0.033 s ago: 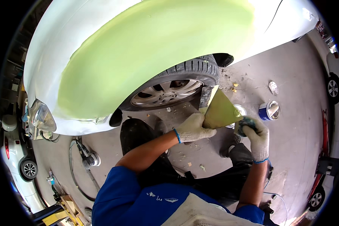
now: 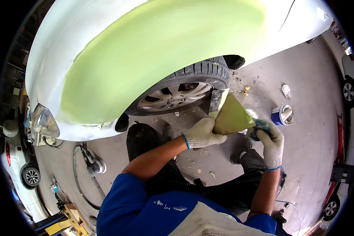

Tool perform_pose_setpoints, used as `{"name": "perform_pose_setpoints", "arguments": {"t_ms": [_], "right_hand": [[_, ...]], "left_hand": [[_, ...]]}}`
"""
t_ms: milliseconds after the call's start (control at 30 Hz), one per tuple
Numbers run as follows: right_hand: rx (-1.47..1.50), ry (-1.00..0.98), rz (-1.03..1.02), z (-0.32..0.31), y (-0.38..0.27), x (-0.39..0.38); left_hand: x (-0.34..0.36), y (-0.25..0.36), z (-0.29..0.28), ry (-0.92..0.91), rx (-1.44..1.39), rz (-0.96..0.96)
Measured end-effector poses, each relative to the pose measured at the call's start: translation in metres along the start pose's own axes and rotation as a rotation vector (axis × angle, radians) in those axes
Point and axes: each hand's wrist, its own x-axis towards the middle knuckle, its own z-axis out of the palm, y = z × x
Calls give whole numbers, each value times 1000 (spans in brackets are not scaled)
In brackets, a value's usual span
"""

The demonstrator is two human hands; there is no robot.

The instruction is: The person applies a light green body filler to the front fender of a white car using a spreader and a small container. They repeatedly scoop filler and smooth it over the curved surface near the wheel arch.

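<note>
My gloved left hand (image 2: 204, 133) is closed round the near edge of a flat board smeared with yellow-green putty (image 2: 233, 114). A stained pale-and-grey flat piece (image 2: 217, 101) sticks up behind it; whether it is part of the board I cannot tell. In my gloved right hand (image 2: 272, 143), fingers and thumb pinch a dark, putty-stained spreader (image 2: 260, 129) just right of the board's corner, its pale blade partly hidden. Beyond both hands, a white car fender (image 2: 157, 59) carries a broad yellow-green coat above the wheel (image 2: 177, 96).
An opened blue-and-white can (image 2: 282, 115) stands on the floor to the right, beside another round can (image 2: 251, 114) partly behind the board. A hose-fed sander (image 2: 95, 165) lies at left. Scraps litter the floor. Other cars stand at both sides.
My right hand and the spreader have shifted slightly to the right, away from the board's corner. My left hand keeps the same hold.
</note>
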Motion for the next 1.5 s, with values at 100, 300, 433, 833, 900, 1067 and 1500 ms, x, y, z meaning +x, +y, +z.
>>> {"name": "perform_pose_setpoints", "arguments": {"t_ms": [100, 300, 433, 833, 900, 1067, 1500], "right_hand": [[185, 76, -132, -1, 4, -2], [-49, -19, 60, -7, 8, -2], [185, 167, -124, -3, 11, -6], [-16, 106, -8, -12, 8, -4], [-79, 41, 31, -14, 6, -2], [4, 153, -58, -20, 16, -3], [74, 90, -153, -15, 13, -4]], "left_hand": [[0, -7, 7, 60, 193, 198], [0, 4, 0, -24, 14, -110], [2, -4, 10, -2, 83, 65], [12, -11, 14, -22, 27, 29], [12, -1, 8, -38, -76, -66], [9, 0, 11, -39, 58, 16], [3, -1, 11, 34, 147, 116]]}}
